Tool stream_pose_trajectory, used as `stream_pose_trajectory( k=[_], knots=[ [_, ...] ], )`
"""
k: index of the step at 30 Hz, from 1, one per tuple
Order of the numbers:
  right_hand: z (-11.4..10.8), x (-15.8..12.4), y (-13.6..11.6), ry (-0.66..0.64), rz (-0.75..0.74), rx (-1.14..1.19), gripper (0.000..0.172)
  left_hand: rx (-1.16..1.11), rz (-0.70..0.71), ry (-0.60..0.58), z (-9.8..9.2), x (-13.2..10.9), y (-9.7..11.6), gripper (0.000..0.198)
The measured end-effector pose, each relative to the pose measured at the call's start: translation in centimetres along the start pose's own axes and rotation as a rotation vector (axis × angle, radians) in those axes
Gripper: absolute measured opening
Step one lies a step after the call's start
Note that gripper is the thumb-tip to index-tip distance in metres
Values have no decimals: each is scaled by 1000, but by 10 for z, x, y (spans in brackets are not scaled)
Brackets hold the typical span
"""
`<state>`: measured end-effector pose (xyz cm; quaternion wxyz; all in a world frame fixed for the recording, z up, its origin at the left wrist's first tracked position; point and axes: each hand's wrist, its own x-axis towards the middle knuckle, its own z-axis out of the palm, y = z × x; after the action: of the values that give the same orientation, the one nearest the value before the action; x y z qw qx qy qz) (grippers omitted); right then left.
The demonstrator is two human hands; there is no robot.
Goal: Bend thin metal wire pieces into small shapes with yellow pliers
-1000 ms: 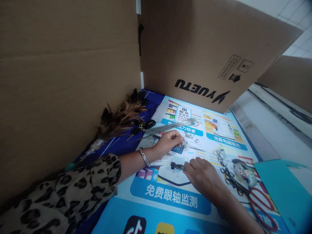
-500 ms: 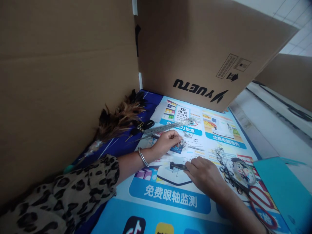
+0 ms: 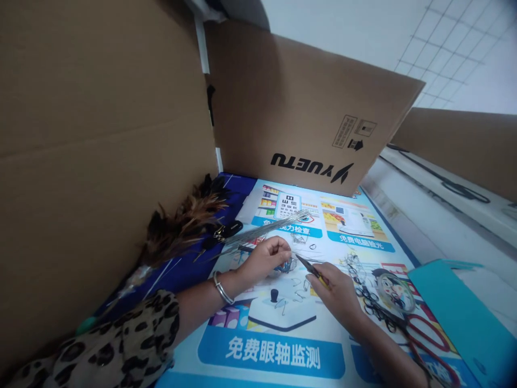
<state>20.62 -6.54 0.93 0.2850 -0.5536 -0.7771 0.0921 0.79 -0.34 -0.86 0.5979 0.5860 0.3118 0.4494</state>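
My right hand is closed round a pair of pliers with yellow-and-dark handles, their dark pointed jaws aimed up and left. Just left of the jaws, my left hand pinches a thin wire; its exact shape is hard to make out. The jaws come close to the left fingertips, and I cannot tell whether they touch the wire. Bent wire bits lie on the printed sheet below the hands. Behind the left hand rests a bundle of long straight wires.
Cardboard walls stand at the left and back. Brown feathers and a black clip-like item lie left. At right are a round clear container, dark loops, red-handled scissors and a turquoise folder.
My right hand has turned the pliers from pointing left, low on the sheet, to pointing up beside the left fingertips. The left hand keeps its pinch. The camera view has tilted up.
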Motion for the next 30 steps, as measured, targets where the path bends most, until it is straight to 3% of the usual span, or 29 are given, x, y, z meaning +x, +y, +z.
stream_pose_trajectory(
  k=[4,13,23,30],
  knots=[
    [1,-1,-4,-26,78,74,14,24,-19,-44,3,-2,-3,14],
    [8,-4,-10,-33,103,112,13,116,15,-74,6,-7,-4,13],
    [7,-2,-16,-134,223,306,22,-10,-64,-72,6,-7,-5,15],
    [6,-3,-18,-151,252,349,23,37,-46,-77,5,-6,-5,13]
  ],
)
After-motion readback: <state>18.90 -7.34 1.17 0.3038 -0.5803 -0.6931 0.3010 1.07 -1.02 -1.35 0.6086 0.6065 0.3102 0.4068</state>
